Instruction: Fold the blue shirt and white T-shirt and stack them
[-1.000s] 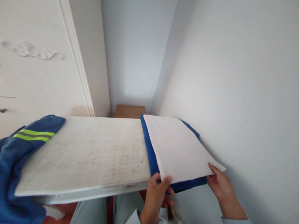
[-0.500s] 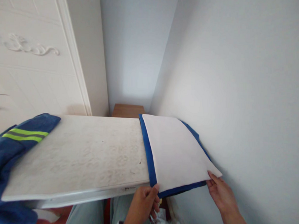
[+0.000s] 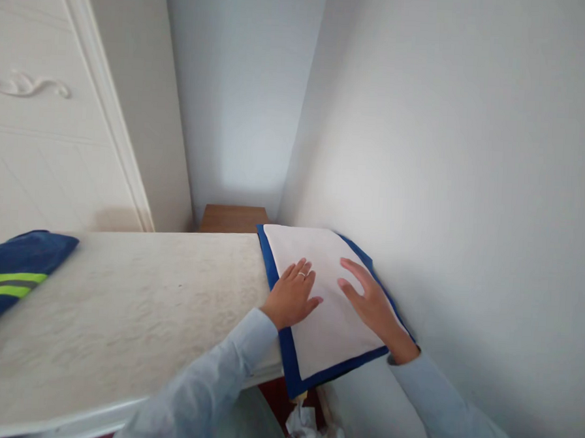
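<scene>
A white sheet (image 3: 325, 341), cloth or paper, lies over blue fabric (image 3: 290, 369) at the right end of the table, and the blue shows as a border around it. My left hand (image 3: 294, 294), a ring on one finger, rests palm down on the sheet's left part with fingers spread. Over the right part is my right hand (image 3: 369, 301), its thumb and fingers apart and holding nothing; whether its fingertips touch the sheet I cannot tell. The near edge of the blue fabric hangs past the table's end.
A stained white table (image 3: 160, 303) stretches to the left. On its far left lies a dark blue garment (image 3: 20, 270) with yellow-green and grey stripes. Grey wall (image 3: 446, 188) borders the right side. Plastic bottles (image 3: 310, 435) stand below; a wooden box (image 3: 234, 217) sits behind.
Both hands have let go of the sheet's near corners and moved forward onto its middle, fingers now spread. The sheet's near right corner lies lower. The view has shifted to the right.
</scene>
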`<control>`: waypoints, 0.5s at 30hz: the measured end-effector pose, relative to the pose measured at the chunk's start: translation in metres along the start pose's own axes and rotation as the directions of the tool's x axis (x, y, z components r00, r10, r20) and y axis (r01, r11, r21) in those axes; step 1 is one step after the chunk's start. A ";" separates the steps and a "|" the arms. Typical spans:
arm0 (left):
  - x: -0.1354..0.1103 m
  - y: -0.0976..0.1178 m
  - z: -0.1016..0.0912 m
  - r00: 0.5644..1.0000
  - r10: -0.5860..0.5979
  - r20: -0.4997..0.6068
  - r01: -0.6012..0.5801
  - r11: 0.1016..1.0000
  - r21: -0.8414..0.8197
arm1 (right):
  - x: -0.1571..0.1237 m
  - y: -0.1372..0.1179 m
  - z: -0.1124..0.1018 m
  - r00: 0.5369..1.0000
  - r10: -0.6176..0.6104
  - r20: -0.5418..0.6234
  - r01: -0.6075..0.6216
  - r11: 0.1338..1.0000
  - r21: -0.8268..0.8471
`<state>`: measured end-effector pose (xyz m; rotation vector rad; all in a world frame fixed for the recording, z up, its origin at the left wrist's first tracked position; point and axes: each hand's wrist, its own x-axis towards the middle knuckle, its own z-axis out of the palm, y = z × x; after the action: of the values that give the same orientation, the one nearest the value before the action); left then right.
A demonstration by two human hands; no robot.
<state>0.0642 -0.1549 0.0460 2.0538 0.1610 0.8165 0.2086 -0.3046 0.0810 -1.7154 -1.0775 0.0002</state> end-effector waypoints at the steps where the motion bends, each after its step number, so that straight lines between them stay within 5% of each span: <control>1: 0.003 -0.010 0.003 0.999 -0.009 0.041 0.009 1.000 -0.004 | 0.014 0.004 0.014 0.995 -0.036 0.090 0.039 0.999 -0.028; 7: -0.014 -0.047 0.010 0.998 -0.027 0.056 0.027 1.000 0.006 | 0.087 0.057 0.092 0.849 -0.131 0.513 0.293 0.923 -0.250; 11: -0.021 -0.049 0.011 0.997 0.015 0.071 -0.022 0.994 0.107 | 0.119 0.090 0.126 0.782 -0.061 0.620 0.357 0.859 -0.366; 15: -0.020 -0.047 0.009 0.975 -0.006 0.224 -0.071 0.941 0.332 | 0.147 0.114 0.143 0.721 -0.042 0.692 0.423 0.818 -0.391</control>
<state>0.0633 -0.1415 -0.0039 2.4626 0.1505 0.6021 0.3013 -0.1039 0.0019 -2.1142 -1.9902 0.1740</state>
